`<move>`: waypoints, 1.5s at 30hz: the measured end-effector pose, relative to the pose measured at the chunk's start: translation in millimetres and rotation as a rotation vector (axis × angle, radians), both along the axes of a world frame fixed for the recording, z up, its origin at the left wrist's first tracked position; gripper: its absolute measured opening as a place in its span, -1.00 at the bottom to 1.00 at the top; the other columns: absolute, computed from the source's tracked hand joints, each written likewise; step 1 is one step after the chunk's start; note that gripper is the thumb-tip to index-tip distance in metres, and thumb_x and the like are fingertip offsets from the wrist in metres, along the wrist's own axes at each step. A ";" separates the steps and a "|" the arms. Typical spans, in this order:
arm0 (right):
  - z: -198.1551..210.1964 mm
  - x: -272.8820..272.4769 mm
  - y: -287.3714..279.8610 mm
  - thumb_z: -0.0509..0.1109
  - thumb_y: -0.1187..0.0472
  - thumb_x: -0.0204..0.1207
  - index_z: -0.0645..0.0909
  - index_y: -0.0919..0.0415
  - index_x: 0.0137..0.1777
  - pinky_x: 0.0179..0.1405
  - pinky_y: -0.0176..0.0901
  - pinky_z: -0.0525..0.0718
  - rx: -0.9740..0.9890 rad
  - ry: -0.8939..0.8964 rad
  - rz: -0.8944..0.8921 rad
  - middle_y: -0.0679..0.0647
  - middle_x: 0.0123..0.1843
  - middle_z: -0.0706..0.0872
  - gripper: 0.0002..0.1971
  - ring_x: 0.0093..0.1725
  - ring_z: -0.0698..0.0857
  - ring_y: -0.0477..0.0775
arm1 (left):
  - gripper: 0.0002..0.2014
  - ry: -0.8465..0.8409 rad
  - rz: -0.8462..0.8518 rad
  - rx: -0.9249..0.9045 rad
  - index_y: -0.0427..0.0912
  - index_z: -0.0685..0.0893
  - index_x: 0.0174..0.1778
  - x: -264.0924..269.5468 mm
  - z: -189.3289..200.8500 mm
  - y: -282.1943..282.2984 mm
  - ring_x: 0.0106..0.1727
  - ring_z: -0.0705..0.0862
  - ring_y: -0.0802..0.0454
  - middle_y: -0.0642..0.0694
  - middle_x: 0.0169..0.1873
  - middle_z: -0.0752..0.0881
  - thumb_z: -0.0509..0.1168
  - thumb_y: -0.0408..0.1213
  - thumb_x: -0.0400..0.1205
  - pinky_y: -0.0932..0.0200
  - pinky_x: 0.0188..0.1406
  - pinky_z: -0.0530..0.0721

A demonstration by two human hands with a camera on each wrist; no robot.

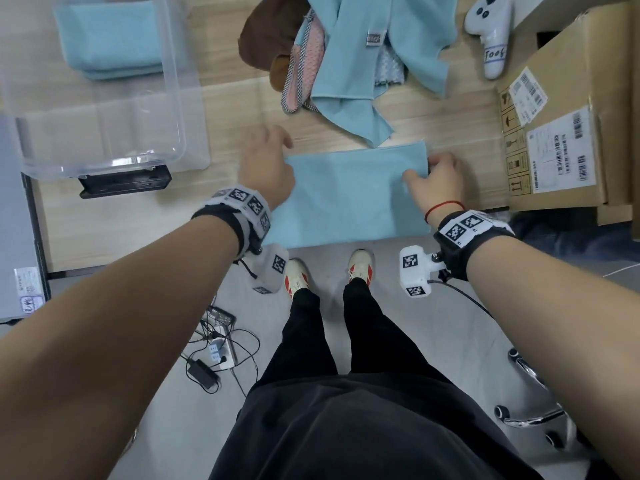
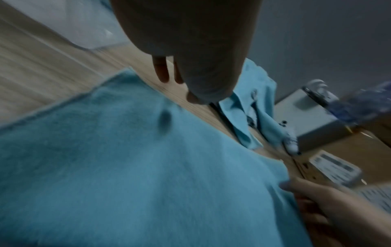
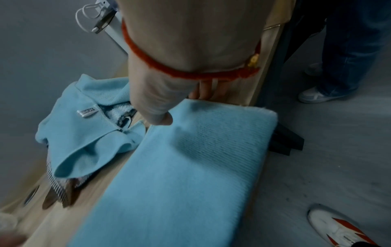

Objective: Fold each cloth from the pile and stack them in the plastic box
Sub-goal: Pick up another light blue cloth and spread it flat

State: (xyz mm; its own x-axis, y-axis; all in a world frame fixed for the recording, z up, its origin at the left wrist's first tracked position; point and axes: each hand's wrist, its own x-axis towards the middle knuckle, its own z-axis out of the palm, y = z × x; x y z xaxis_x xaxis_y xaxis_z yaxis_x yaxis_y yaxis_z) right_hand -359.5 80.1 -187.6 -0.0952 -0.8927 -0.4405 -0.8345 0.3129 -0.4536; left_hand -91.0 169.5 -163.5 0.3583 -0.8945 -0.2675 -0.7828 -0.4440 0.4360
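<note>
A light blue cloth (image 1: 353,199) lies folded into a rectangle on the wooden table (image 1: 138,230), its near edge at the table's front. My left hand (image 1: 268,168) is over the cloth's left edge with the fingers (image 2: 160,70) reaching past the far corner, relaxed and gripping nothing. My right hand (image 1: 434,178) pinches the right edge, thumb (image 3: 162,118) on top and the other fingers beyond the edge. The clear plastic box (image 1: 104,164) stands at the back left with folded blue cloths (image 1: 107,39) inside. The pile (image 1: 346,50) of brown, checked and blue cloths lies behind.
A white controller (image 1: 488,32) and a cardboard box (image 1: 561,140) stand to the right of the cloth. A black object (image 1: 124,181) lies under the plastic box's front edge, and a grey device (image 1: 17,220) sits at the far left. Another person's legs (image 3: 347,50) stand beside the table.
</note>
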 end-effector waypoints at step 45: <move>12.9 170.7 76.3 0.39 0.07 0.51 0.59 0.18 -0.02 -0.01 -0.20 0.47 0.091 -0.238 0.727 0.08 0.04 0.44 -0.81 -0.06 0.55 0.11 | -0.53 0.795 0.409 0.152 -0.28 0.53 0.36 36.4 -17.2 70.5 0.06 0.67 0.02 -0.19 0.16 0.71 -0.12 -0.06 0.81 0.34 -0.03 0.56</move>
